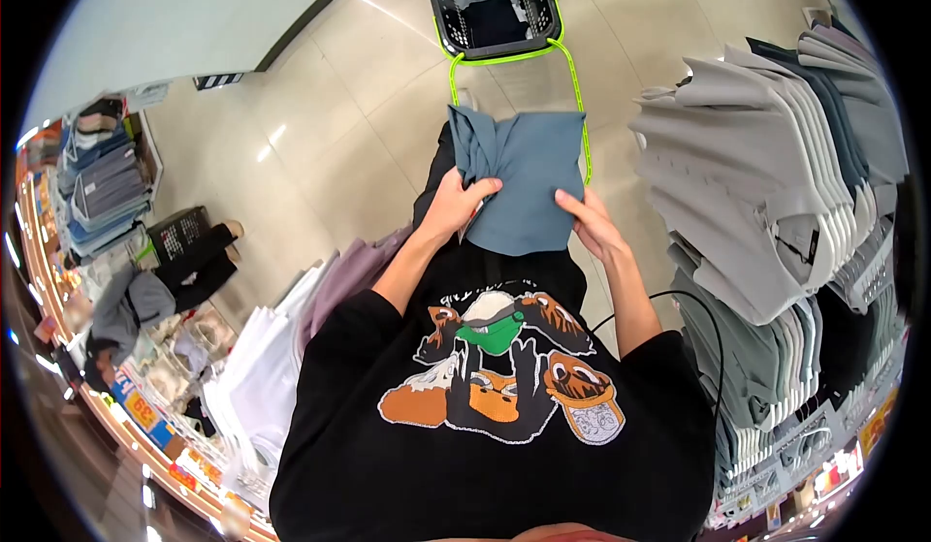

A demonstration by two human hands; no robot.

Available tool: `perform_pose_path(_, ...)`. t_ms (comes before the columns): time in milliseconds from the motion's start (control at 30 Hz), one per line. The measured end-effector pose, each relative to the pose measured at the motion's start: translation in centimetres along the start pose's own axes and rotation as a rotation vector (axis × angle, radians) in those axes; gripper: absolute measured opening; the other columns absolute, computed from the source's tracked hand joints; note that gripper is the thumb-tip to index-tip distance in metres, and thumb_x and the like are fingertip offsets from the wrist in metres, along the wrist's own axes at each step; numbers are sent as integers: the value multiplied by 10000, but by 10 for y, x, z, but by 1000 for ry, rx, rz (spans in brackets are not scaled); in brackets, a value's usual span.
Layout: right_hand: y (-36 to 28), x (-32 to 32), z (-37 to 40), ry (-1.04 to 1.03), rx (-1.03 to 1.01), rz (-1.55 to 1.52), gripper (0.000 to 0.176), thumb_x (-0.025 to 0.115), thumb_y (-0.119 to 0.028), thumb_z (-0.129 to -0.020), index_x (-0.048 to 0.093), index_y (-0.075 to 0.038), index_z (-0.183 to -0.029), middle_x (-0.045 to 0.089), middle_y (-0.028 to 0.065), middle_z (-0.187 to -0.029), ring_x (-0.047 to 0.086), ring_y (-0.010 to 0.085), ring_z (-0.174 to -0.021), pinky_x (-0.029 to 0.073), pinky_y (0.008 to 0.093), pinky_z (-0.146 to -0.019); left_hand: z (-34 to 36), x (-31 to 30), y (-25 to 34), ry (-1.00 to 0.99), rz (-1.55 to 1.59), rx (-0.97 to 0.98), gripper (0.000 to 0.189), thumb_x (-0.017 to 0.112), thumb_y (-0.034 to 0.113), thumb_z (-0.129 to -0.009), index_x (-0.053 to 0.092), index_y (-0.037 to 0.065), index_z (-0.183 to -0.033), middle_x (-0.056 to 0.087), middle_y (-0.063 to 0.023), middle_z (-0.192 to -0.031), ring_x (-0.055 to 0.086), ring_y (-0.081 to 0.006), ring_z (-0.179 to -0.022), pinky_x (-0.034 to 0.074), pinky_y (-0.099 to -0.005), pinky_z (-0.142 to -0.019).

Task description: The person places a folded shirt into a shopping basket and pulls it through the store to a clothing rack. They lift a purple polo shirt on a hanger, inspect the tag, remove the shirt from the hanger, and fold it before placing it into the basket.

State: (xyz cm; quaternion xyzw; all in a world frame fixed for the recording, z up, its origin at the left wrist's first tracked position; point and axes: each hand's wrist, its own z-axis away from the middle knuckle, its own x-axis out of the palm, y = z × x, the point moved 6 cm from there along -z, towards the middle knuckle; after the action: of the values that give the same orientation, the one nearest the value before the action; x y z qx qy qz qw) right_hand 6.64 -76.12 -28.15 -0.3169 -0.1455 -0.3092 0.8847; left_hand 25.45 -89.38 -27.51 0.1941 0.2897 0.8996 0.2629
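Observation:
A folded blue-grey garment point(533, 178) is held up in front of my waist between both hands. My left hand point(456, 205) grips its left side, thumb lying over the bunched cloth. On the other side, my right hand point(593, 222) pinches the right edge, thumb on top and fingers behind. The cloth is gathered in creases near the left hand and smoother on the right. Just beyond it stands a black shopping basket point(448, 20) with a bright green frame and handle, holding pale and dark cloth. The garment covers part of the handle.
Grey shirts point(737, 174) on white hangers fill a rack close on my right. White and mauve garments point(267, 367) hang at my left. Farther left, a person in dark clothes point(194, 266) is near stacked folded clothes point(107, 188). A pale panel point(184, 18) rises at upper left.

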Motion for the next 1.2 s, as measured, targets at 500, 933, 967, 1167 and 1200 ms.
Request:
perform_pose_path(500,-37,-12,-248,413,-138,249,699,781,-221,-893,434,39,-1441,572,149,-1352,545,219,-1262,425,355,-1077,-277,-125,-18,17,22,-73,487,742,192,-873,573,-66,-1249,687,-129,-1151,640,-198,-1063,518,-356,-942)
perform_pose_path(933,-158,-65,-525,561,-565,648,544,707,-271,-940,514,26,-1352,689,209,-1188,673,300,-1094,494,384,-966,-534,-208,87,332,-252,491,557,745,256,-846,517,-20,-1272,704,-209,-1076,688,-340,-973,518,-399,-881)
perform_pose_path(967,-163,-69,-537,590,-594,699,539,698,-282,-945,513,16,-1355,692,223,-1175,681,330,-1084,498,395,-957,-548,-212,90,347,-253,472,586,754,261,-846,498,-26,-1288,700,-220,-1081,687,-347,-984,518,-399,-893)
perform_pose_path(1167,-112,-149,-618,667,76,1260,473,680,-340,-910,629,-37,-1269,668,216,-1233,632,379,-1163,501,477,-994,-631,-230,11,160,-184,-272,838,708,478,-892,431,-203,-1294,637,-222,-1204,666,-293,-1048,533,-371,-889)
perform_pose_path(1200,-110,-145,-613,633,157,1376,399,688,-339,-893,695,-30,-1145,677,206,-1216,640,370,-1150,506,485,-986,-644,-235,-1,265,-270,-242,897,688,513,-897,394,-210,-1339,601,-250,-1280,635,-322,-1133,506,-383,-949)
